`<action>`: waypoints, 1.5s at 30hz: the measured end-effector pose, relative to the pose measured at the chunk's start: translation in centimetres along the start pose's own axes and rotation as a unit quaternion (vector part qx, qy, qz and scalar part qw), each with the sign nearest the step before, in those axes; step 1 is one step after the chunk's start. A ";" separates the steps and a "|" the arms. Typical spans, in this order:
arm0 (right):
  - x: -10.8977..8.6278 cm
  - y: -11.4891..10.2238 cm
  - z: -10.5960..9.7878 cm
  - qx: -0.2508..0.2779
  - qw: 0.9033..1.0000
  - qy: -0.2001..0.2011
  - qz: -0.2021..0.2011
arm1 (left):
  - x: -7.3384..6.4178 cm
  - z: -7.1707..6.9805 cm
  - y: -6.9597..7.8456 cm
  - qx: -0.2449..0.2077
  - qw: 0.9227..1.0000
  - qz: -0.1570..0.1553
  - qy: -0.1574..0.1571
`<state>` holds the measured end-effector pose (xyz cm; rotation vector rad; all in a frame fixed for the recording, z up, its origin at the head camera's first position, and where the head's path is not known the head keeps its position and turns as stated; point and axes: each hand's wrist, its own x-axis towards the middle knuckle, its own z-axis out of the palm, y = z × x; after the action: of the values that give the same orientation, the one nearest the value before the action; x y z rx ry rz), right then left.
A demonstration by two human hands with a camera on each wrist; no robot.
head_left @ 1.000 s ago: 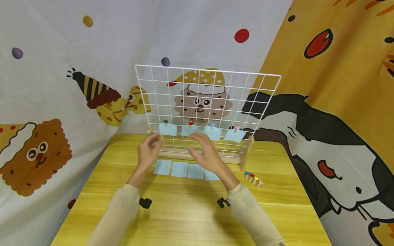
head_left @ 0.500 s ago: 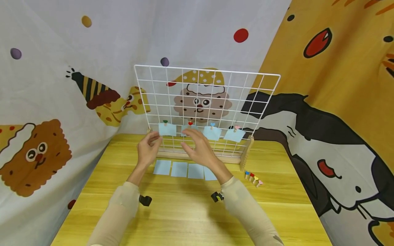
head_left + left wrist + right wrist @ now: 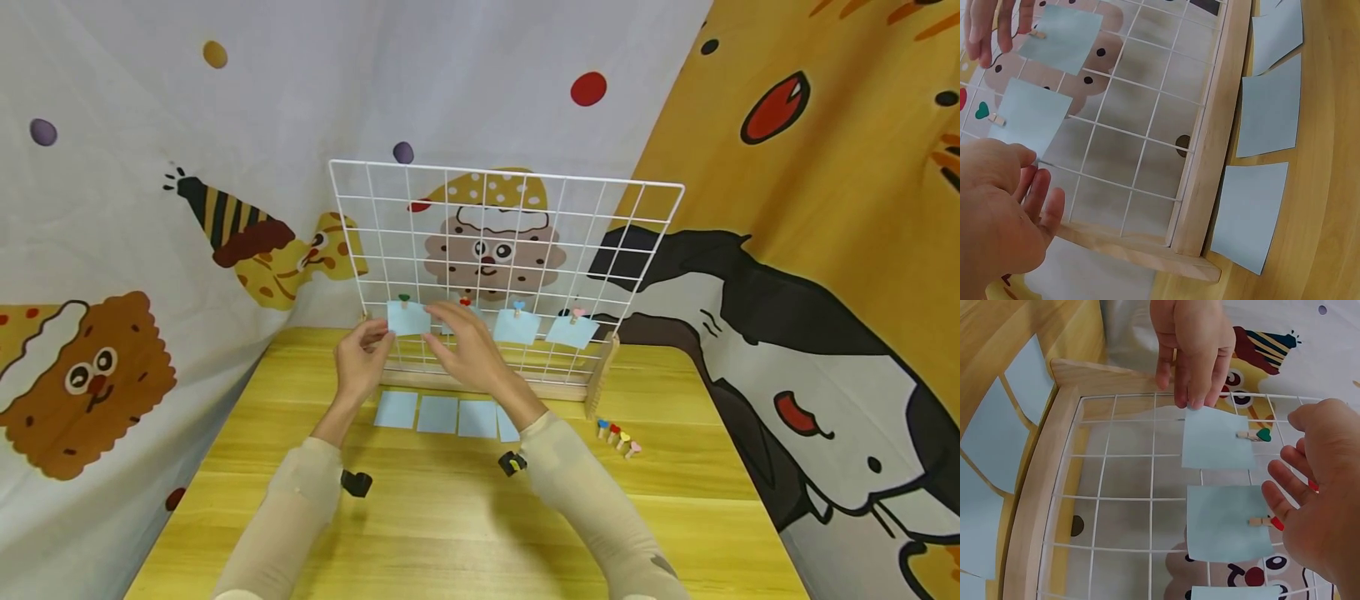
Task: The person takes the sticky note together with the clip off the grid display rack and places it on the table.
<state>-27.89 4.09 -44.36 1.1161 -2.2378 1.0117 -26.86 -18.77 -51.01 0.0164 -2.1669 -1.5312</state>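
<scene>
toward the counter's [image 3: 450, 533] far edge stands a wire rack [image 3: 555, 389]. the left hand [image 3: 360, 362] pinches the lower left corner of a blue paper [image 3: 408, 319] hung near the rack's lower left corner; the right hand [image 3: 468, 346], fingers parted, holds nothing beside it. too hard a pull could slip the paper from its green clip [image 3: 404, 298] or crease it.
</scene>
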 end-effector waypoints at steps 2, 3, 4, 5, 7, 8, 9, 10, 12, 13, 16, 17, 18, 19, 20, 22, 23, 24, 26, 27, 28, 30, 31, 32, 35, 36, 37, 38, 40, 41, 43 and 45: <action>0.3 0.1 0.2 -0.007 1.000 -0.002 -0.004 | 0.1 0.0 0.1 0.003 1.000 0.000 0.001; 0.5 0.1 0.3 -0.011 1.000 -0.002 -0.006 | 0.1 0.0 0.1 0.005 1.000 -0.001 0.001; 0.6 0.1 0.4 -0.015 1.000 -0.003 -0.007 | 0.1 0.0 0.1 0.006 1.000 -0.001 0.000; 0.8 0.2 0.5 -0.018 1.000 -0.003 -0.009 | 0.1 -0.1 0.2 0.008 1.000 -0.001 -0.001; 1.2 0.2 0.6 -0.024 1.000 -0.005 -0.011 | 0.1 -0.1 0.2 0.010 1.000 0.000 -0.002; 1.4 0.2 0.7 -0.027 1.000 -0.007 -0.011 | 0.2 -0.1 0.1 0.012 1.000 0.002 -0.002; 1.5 0.2 0.8 -0.028 1.000 -0.009 -0.011 | 0.2 -0.1 0.1 0.014 1.000 0.003 -0.003; 1.7 0.2 0.9 -0.028 0.999 -0.010 -0.013 | 0.2 -0.1 0.0 0.017 1.000 0.003 -0.003; 2.1 0.2 1.0 -0.030 0.999 -0.014 -0.015 | 0.2 -0.1 0.0 0.021 1.000 0.006 -0.003; 2.2 0.2 1.1 -0.033 0.999 -0.016 -0.016 | 0.2 -0.1 -0.1 0.023 1.000 0.006 -0.004; 2.7 0.1 1.3 -0.043 0.999 -0.021 -0.017 | 0.3 -0.2 0.0 0.022 1.000 0.007 -0.006; 2.8 0.1 1.4 -0.048 0.998 -0.024 -0.016 | 0.3 -0.2 0.0 0.021 1.000 0.007 -0.007; 2.9 0.1 1.5 -0.054 0.998 -0.028 -0.014 | 0.3 -0.2 0.0 0.019 1.000 0.007 -0.007; 3.0 0.1 1.5 -0.059 0.998 -0.030 -0.013 | 0.3 -0.3 0.1 0.017 1.000 0.007 -0.008; 3.1 0.1 1.6 -0.063 0.997 -0.034 -0.010 | 0.3 -0.3 0.1 0.016 1.000 0.007 -0.009; 3.3 0.0 1.7 -0.069 0.997 -0.040 -0.005 | 0.4 -0.2 0.1 0.015 1.000 0.007 -0.009; 3.4 0.1 1.8 -0.071 0.997 -0.043 -0.003 | 0.4 -0.2 0.1 0.015 1.000 0.007 -0.010; 3.4 0.1 1.8 -0.072 0.996 -0.045 0.000 | 0.3 -0.2 0.1 0.013 1.000 0.008 -0.009; 3.5 0.1 2.0 -0.072 0.996 -0.047 0.004 | 0.3 -0.2 0.1 0.011 1.000 0.008 -0.009; 3.5 0.1 2.0 -0.072 0.996 -0.048 0.004 | 0.3 -0.2 0.2 0.011 1.000 0.008 -0.009; 3.6 0.1 2.1 -0.071 0.996 -0.049 0.005 | 0.3 -0.2 0.2 0.010 1.000 0.008 -0.008; 3.7 0.0 2.2 -0.071 0.996 -0.052 0.008 | 0.3 -0.2 0.1 0.007 1.000 0.007 -0.010; 3.7 0.0 2.3 -0.072 0.996 -0.054 0.009 | 0.3 -0.3 0.1 0.007 1.000 0.006 -0.010; 3.7 0.0 2.4 -0.073 0.996 -0.057 0.012 | 0.3 -0.3 0.1 0.007 1.000 0.005 -0.010; 3.8 -0.2 2.5 -0.081 0.994 -0.065 0.021 | 0.3 -0.3 0.0 0.008 1.000 0.005 -0.012; 3.9 -0.2 2.5 -0.084 0.994 -0.068 0.024 | 0.3 -0.4 0.0 0.009 1.000 0.005 -0.011; 3.9 -0.3 2.6 -0.088 0.993 -0.070 0.028 | 0.3 -0.4 0.0 0.009 1.000 0.006 -0.011; 3.9 -0.4 2.6 -0.092 0.993 -0.072 0.032 | 0.3 -0.4 -0.1 0.010 1.000 0.006 -0.011; 4.0 -0.4 2.7 -0.095 0.992 -0.075 0.037 | 0.3 -0.4 -0.1 0.009 1.000 0.006 -0.011; 4.1 -0.3 2.8 -0.093 0.992 -0.076 0.039 | 0.4 -0.4 -0.1 0.009 1.000 0.005 -0.011; 4.0 1.1 3.8 -0.093 0.993 -0.068 0.034 | 0.4 -0.3 -0.1 0.007 1.000 0.005 -0.011; 4.1 2.9 5.1 -0.105 0.993 -0.054 0.015 | 0.4 -0.3 -0.1 0.007 1.000 0.005 -0.011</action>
<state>-32.93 -0.66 -46.18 1.0699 -2.3878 0.7215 -27.11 -19.19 -50.89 -0.0055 -2.1906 -1.5187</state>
